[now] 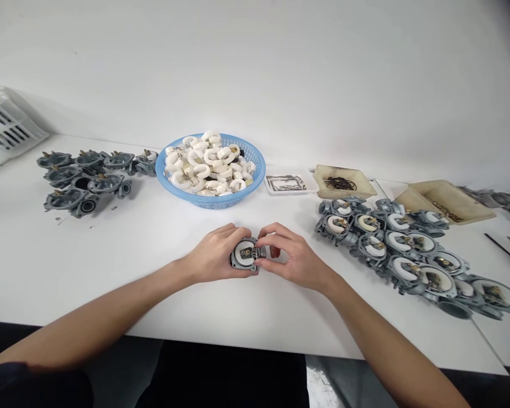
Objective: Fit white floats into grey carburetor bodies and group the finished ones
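Note:
My left hand [216,253] is wrapped around the left side of a grey metal carburetor [233,262], its open bowl side facing up. Inside the carburetor sits a white C-shaped float [241,258] with a small metal hinge at its right end. My right hand [295,258] reaches in from the right, thumb and index finger closed about that hinge and touching the carburetor's right edge. Any small pin between these fingertips is too small to make out. Both hands are just above the white table, near its front.
Behind my hands stands a blue basket [164,184] heaped with white floats. Carburetor bodies [63,198] lie at left; several float-fitted carburetors [374,247] crowd the right. Trays hold thin pins [287,183], dark rings [340,183] and brass parts [448,212]. A white crate [12,127] stands far left.

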Tool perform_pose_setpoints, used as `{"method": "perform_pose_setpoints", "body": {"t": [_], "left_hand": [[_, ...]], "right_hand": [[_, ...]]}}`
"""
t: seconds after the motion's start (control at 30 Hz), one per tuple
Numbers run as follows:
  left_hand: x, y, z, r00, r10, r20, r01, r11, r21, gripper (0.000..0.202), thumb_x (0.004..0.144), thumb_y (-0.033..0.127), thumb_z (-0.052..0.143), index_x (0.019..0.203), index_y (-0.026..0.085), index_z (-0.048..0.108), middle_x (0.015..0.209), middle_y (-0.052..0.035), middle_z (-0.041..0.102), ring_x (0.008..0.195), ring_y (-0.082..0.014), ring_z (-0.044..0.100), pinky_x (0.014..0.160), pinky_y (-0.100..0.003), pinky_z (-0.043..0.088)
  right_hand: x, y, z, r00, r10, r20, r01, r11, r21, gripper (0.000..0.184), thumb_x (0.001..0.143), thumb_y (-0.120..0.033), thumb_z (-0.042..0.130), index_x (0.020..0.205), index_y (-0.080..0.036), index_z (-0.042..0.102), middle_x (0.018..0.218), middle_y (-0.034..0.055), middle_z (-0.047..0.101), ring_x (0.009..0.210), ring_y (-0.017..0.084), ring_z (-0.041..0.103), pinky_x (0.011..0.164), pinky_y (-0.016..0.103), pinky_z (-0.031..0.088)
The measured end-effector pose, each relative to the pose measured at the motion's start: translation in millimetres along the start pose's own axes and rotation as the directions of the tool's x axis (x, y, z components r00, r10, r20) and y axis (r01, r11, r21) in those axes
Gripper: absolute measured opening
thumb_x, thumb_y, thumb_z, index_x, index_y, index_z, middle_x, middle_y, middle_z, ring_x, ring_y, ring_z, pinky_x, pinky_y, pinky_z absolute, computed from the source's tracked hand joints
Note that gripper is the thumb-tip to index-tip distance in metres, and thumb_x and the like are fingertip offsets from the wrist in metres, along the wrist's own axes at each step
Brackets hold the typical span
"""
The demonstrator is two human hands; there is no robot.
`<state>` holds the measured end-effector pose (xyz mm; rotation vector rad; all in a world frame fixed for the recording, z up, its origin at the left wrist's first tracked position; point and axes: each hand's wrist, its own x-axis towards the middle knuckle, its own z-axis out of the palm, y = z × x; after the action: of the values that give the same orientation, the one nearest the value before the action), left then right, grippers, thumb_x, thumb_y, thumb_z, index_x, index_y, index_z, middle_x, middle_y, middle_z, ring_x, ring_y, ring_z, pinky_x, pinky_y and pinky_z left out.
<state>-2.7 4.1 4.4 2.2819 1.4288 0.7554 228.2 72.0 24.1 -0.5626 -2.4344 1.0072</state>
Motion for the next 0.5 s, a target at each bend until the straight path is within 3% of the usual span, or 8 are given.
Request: {"method": "perform_pose_setpoints", "body": {"t": [0.4, 0.5], "left_hand": [[0.2, 0.5, -0.3, 1.000, 0.003, 0.003, -0.003, 1.000, 0.005, 0.053, 0.079, 0.056, 0.079, 0.109, 0.022, 0.051, 0.092, -0.0034, 0.065, 0.084, -0.0240, 0.062, 0.071, -0.035, 0.049], [-0.8, 1.0, 1.1, 1.000, 0.005, 0.003, -0.005, 1.000, 0.010, 0.050, 0.081, 0.056, 0.076, 0.109, 0.023, 0.052, 0.093, -0.0037, 0.065, 0.084, -0.0242, 0.062, 0.071, -0.036, 0.050]], "right_hand": [[0.3, -0.4, -0.3, 1.000, 0.017, 0.011, -0.017, 1.000, -0.010, 0.019, 0.092, -0.030, 0.073, 0.109, -0.025, 0.066, 0.116, 0.0054, 0.060, 0.077, 0.014, 0.060, 0.073, 0.032, 0.055], [0.2, -1.9, -1.1, 0.999, 0.044, 0.025, -0.044, 0.999, -0.011, 0.027, 0.090, -0.034, 0.075, 0.113, -0.027, 0.063, 0.118, 0.0053, 0.060, 0.079, 0.014, 0.060, 0.073, 0.032, 0.056]]}}
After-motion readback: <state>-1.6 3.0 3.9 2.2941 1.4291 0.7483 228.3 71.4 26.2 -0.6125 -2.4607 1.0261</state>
